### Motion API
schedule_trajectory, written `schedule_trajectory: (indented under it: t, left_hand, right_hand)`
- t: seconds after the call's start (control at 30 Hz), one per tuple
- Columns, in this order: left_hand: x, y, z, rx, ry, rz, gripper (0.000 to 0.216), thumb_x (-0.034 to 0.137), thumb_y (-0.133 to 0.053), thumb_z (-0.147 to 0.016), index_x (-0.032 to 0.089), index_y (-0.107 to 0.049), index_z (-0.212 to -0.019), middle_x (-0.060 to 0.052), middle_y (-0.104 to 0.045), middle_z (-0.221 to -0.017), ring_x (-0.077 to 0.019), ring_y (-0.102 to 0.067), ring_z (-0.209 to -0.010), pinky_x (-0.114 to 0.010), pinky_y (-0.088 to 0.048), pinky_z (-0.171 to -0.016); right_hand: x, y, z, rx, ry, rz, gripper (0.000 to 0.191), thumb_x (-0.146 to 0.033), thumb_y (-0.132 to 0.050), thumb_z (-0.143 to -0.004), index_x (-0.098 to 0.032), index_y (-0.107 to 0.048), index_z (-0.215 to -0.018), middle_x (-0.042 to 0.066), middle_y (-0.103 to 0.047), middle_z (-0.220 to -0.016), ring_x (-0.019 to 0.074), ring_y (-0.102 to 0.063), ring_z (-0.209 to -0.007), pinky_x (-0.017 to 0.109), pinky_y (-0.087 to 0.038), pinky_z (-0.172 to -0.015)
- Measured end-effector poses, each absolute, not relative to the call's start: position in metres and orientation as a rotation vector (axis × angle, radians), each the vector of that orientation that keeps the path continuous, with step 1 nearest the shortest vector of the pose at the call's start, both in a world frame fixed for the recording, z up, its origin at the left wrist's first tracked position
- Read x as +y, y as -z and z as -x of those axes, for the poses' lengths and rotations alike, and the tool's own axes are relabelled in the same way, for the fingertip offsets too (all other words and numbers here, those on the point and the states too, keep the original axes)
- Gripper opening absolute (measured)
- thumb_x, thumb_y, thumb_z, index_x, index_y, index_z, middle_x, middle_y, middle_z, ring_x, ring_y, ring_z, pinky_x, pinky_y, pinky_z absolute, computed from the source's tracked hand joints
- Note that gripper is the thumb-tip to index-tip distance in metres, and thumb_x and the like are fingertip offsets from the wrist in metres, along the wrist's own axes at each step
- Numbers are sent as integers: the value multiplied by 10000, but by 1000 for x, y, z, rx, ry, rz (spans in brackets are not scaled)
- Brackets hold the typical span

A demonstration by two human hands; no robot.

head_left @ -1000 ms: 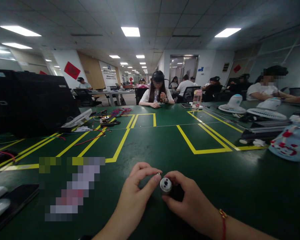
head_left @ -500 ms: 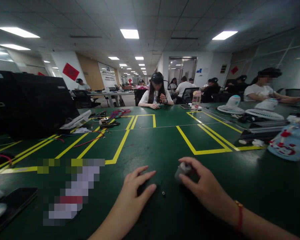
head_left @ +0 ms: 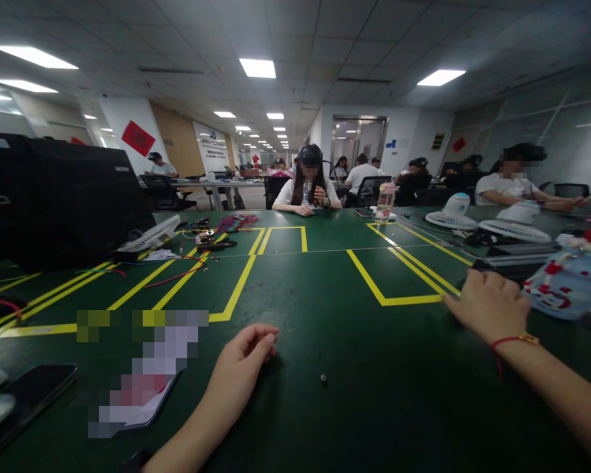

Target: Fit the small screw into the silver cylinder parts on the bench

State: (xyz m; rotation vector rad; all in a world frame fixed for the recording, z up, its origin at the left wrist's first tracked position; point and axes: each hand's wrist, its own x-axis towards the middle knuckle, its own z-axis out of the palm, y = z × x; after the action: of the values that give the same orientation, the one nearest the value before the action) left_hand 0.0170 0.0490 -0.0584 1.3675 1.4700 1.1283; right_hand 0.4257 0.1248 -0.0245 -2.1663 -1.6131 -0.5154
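I'm watching a tiny, silvery-and-dark piece [head_left: 324,378], lying to the right of my left hand [head_left: 241,360], which I'm holding curled together, well left of my right hand [head_left: 492,307], whose grip I cannot tell

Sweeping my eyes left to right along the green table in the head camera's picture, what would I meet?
Big black box-shaped case → bare left hand → tiny silvery metal piece → clear bottle with pink lid → right hand with red wrist cord → light-blue container with red patterns.
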Motion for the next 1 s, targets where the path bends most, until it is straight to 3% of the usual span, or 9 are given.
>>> schedule_trajectory:
  t: [0.07, 0.17, 0.3, 0.4, 0.47, 0.63, 0.73, 0.83, 1.0]
  left_hand:
    - [49, 58, -17, 1483, -1114, -1386, 283, 418, -551, -794, 195, -650, -937, -10, -658, -765, -187, -601, -747, -268, -445, -678]
    - [49, 59, -17, 1483, -1093, -1418, 271, 403, -545, -799, 193, -645, -938, -12, -649, -767, -190, -597, -741, -274, -436, -676]
    - [48, 61, -18, 1466, -1106, -1429, 258, 391, -531, -809, 191, -639, -931, -23, -654, -813, -195, -603, -763, -282, -436, -699]
    - [48, 61, -19, 1463, -1103, -1436, 254, 389, -528, -811, 192, -637, -928, -21, -653, -810, -193, -602, -757, -279, -436, -696]
    - [49, 60, -18, 1471, -1091, -1438, 250, 385, -532, -808, 192, -640, -922, -15, -648, -782, -191, -599, -749, -274, -434, -687]
    - [50, 61, -18, 1466, -1089, -1437, 251, 383, -536, -805, 190, -640, -928, -14, -645, -778, -190, -599, -745, -274, -435, -683]
    - [49, 61, -18, 1465, -1096, -1440, 256, 388, -538, -804, 189, -644, -924, -22, -653, -797, -196, -601, -755, -281, -436, -691]
    - [49, 61, -18, 1476, -1096, -1445, 265, 405, -543, -800, 196, -652, -919, -22, -661, -809, -199, -602, -754, -285, -433, -686]
    - [49, 62, -16, 1480, -1094, -1451, 261, 408, -544, -796, 199, -660, -901, -12, -652, -763, -197, -597, -740, -283, -427, -683]
  right_hand:
    - [110, 23, -381, -1856, 405, 1937, 481, -418, -533, -793, -97, -533, -1151, 206, -507, -1155, 321, -474, -1087, 488, -372, -875]
    - [78, 29, -308, -2316, -239, 1389, 347, -395, -485, -857, -209, -573, -1137, 71, -556, -1121, 171, -513, -1032, 338, -402, -915]
    - [43, 47, -247, -2431, -563, 1100, 213, -347, -564, -829, -277, -635, -1017, -4, -589, -1024, 118, -516, -958, 262, -417, -856]
    - [45, 47, -248, -2419, -520, 1102, 143, -272, -512, -863, -235, -650, -881, -6, -608, -921, 104, -527, -889, 244, -420, -811]
    - [61, 36, -273, -2338, -387, 1210, 187, -274, -463, -885, -220, -638, -921, 8, -613, -929, 108, -539, -879, 252, -419, -811]
    - [115, 1, -393, -1943, 255, 1969, 290, -353, -431, -866, -185, -637, -982, 85, -610, -1048, 217, -545, -947, 343, -387, -791]
    - [133, -4, -458, -1755, 236, 2301, 285, -335, -444, -838, -172, -657, -932, 124, -631, -991, 252, -565, -878, 355, -375, -719]
    - [138, -1, -488, -1735, 138, 2359, 251, -321, -493, -800, -163, -672, -880, 127, -650, -900, 237, -579, -817, 328, -372, -680]
    - [140, 3, -493, -1667, 117, 2390, 273, -348, -492, -796, -173, -665, -914, 132, -641, -935, 249, -570, -847, 333, -355, -684]
